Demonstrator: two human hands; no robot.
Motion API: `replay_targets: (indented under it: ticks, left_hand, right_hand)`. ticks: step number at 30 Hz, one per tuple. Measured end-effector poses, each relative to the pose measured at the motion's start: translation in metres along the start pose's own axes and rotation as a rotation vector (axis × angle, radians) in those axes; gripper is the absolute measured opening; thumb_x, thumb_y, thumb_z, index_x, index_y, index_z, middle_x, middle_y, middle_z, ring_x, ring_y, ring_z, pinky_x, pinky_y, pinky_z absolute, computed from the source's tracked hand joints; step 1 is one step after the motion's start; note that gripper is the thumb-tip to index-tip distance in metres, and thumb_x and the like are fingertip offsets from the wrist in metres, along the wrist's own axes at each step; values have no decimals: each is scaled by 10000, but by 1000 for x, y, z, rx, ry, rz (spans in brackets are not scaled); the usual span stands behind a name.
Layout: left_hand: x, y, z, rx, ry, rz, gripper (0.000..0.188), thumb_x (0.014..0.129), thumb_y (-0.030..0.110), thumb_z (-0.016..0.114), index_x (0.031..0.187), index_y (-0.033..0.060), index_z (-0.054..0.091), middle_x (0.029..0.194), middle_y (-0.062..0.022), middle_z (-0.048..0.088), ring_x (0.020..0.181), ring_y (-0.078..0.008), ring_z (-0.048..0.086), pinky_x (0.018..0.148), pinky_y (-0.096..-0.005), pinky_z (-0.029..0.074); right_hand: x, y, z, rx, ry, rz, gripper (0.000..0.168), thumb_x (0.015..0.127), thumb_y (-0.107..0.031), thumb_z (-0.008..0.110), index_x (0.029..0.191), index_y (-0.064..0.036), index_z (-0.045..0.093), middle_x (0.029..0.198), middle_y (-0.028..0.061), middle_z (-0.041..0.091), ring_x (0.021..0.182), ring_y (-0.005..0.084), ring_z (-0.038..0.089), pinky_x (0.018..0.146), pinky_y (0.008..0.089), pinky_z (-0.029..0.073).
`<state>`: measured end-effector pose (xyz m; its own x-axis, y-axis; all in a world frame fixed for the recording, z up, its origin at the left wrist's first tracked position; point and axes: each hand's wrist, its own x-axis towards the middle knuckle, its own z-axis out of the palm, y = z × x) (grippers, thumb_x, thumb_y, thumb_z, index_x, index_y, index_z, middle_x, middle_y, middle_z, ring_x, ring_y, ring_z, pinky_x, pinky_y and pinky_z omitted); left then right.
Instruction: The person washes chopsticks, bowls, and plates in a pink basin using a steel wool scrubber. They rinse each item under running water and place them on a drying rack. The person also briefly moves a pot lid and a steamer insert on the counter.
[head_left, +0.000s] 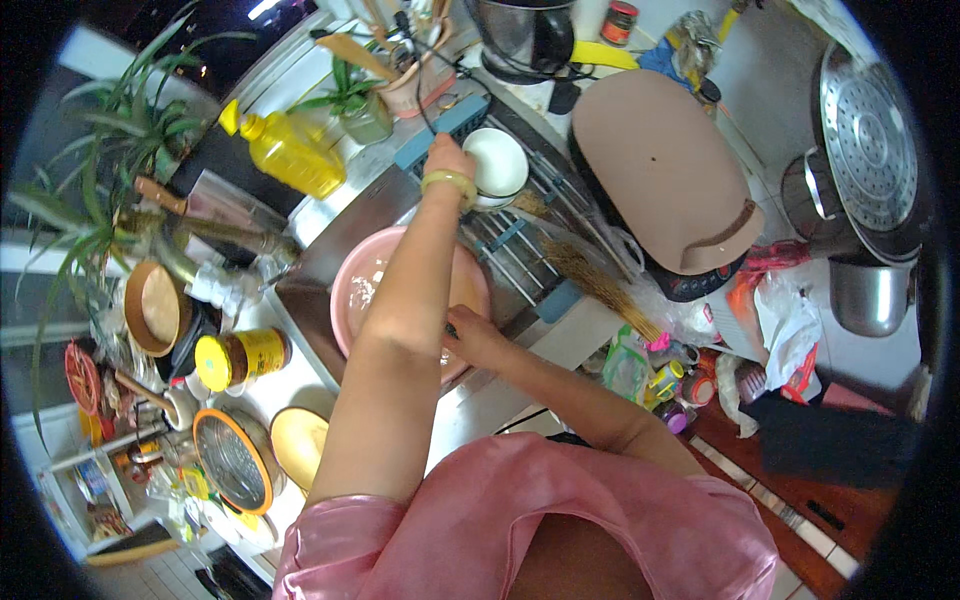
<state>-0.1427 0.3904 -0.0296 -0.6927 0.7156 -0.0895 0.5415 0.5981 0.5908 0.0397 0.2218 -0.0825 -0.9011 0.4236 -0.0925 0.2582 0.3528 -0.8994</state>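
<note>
My left hand (450, 157), with a pale yellow bangle at its wrist, grips the left rim of a white bowl (498, 162). That bowl sits over at least one other bowl on a metal-bar rack (504, 244) with blue-grey ends, across the sink. Below, a pink basin (346, 300) stands in the steel sink (319, 262) with liquid in it. My right hand (474, 336) reaches over the basin's right side; a small dark thing shows at its fingers, too hidden to name. My left forearm covers the middle of the basin and part of my right fingers.
A straw whisk brush (600, 289) lies right of the rack, near a cooker with a beige oval cover (660, 165). A yellow soap pump bottle (292, 154) and a cleaver (225, 202) are beyond the sink. A yellow-lidded jar (244, 358) and orange-rimmed glass lid (232, 461) stand left.
</note>
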Motion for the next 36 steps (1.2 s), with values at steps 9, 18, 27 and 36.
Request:
replay_targets:
  ticks: [9, 18, 27, 36]
  left_hand:
    - [-166, -42, -60, -786, 92, 129, 354, 757, 282, 635, 975, 35, 507, 783, -26, 520, 688, -115, 479, 634, -232, 418]
    - [-390, -185, -121, -2179, 378, -765, 395, 807, 413, 537, 930, 38, 525, 848, -84, 597, 728, -167, 581, 642, -248, 494]
    - [-432, -216, -116, -2246, 855, -905, 412, 747, 477, 578, 714, 76, 489, 793, -87, 606, 748, -211, 600, 649, -310, 510]
    - [-451, -216, -127, -1855, 608, -837, 314, 809, 125, 462, 1087, -18, 429, 961, -132, 581, 813, -232, 610, 616, -296, 532]
  right_hand:
    - [25, 16, 56, 663, -205, 68, 410, 779, -216, 565, 1132, -29, 476, 1082, 162, 522, 1050, 224, 474, 841, 353, 409]
    - [25, -33, 59, 344, -314, 335, 287, 805, -174, 556, 1080, -102, 519, 853, 34, 522, 615, 100, 502, 470, 213, 447]
    - [9, -39, 65, 407, -260, 387, 268, 830, -166, 532, 1085, -89, 504, 707, 5, 495, 480, 61, 434, 429, 189, 392]
    - [-5, -22, 63, 509, -164, 368, 254, 829, -162, 536, 1068, -78, 509, 692, 2, 502, 470, 61, 429, 419, 188, 380]
